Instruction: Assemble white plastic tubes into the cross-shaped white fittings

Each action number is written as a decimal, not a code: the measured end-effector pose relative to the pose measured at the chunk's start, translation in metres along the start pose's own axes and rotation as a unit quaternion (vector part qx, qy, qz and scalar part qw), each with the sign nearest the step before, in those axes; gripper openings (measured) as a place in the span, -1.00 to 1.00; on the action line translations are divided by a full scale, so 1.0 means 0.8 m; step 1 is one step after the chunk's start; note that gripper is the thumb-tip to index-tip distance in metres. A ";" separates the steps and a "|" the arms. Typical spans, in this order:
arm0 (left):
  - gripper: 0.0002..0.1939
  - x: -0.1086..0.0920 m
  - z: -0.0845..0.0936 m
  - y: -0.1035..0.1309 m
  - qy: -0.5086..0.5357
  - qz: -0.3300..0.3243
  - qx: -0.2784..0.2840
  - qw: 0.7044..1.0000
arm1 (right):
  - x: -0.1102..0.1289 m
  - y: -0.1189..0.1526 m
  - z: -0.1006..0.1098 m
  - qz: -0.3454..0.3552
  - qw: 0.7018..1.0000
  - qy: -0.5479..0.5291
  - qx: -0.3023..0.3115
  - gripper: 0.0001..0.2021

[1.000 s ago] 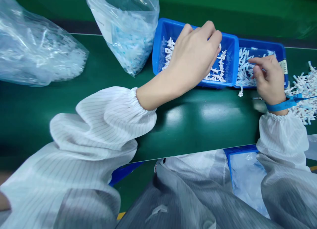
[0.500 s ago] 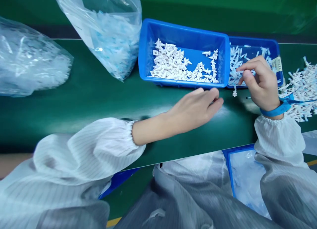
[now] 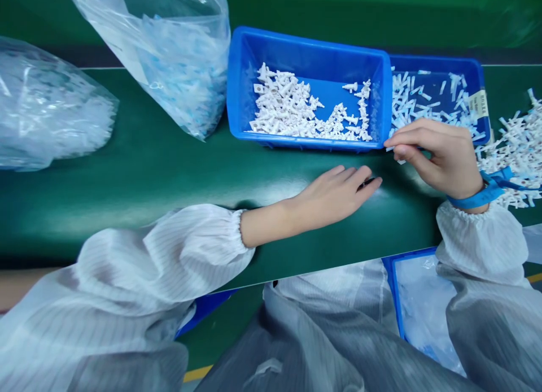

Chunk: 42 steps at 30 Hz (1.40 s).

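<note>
My left hand [image 3: 334, 194] hovers palm down over the green table, just in front of a blue bin [image 3: 309, 142] of small white parts [image 3: 283, 101]. Its fingers are slightly apart, and nothing shows in them. My right hand [image 3: 444, 155], with a blue wrist strap [image 3: 474, 199], is at the near edge of a second blue bin [image 3: 480, 78] that holds pale blue and white pieces [image 3: 406, 98]. Its thumb and forefinger pinch a small pale piece [image 3: 390, 148] by the first bin's near right corner.
A clear bag of light blue pieces [image 3: 186, 70] stands left of the bins, and another filled clear bag [image 3: 55, 109] lies farther left. White parts [image 3: 514, 149] are heaped at the right. A blue container [image 3: 423, 301] is below the table edge.
My right hand has moved down and toward me, out of the right bin, with a small piece now at its fingertips. My left hand has drawn slightly back from the bin, fingers a little more spread.
</note>
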<state>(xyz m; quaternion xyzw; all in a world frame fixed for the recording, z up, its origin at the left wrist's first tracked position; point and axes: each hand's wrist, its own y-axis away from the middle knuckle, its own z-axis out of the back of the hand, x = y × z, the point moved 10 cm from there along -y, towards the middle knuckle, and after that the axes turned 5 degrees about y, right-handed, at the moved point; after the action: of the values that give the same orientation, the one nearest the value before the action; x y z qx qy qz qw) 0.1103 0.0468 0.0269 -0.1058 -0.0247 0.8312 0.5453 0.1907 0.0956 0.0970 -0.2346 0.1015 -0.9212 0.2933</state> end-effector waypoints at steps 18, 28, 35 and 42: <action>-0.72 0.024 -0.006 -0.004 0.201 -0.077 0.031 0.976 | 0.012 0.004 -0.024 0.034 0.993 -0.045 0.105 -0.84; -0.66 0.021 -0.007 -0.005 0.125 -0.082 0.002 0.989 | 0.017 0.012 -0.056 0.081 0.973 -0.078 0.201 -0.82; -0.72 0.043 0.000 -0.007 0.105 0.012 -0.039 0.994 | 0.020 0.011 -0.060 0.075 0.976 -0.075 0.188 -0.82; -0.71 0.046 -0.001 -0.007 0.100 0.039 -0.035 0.994 | 0.014 0.008 -0.062 0.054 0.982 -0.045 0.176 -0.81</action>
<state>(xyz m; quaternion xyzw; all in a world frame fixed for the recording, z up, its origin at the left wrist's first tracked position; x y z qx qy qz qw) 0.1014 0.0823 0.0218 -0.2078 0.0053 0.8359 0.5079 0.1616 0.0859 0.0562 -0.2150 -0.0630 -0.8959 0.3836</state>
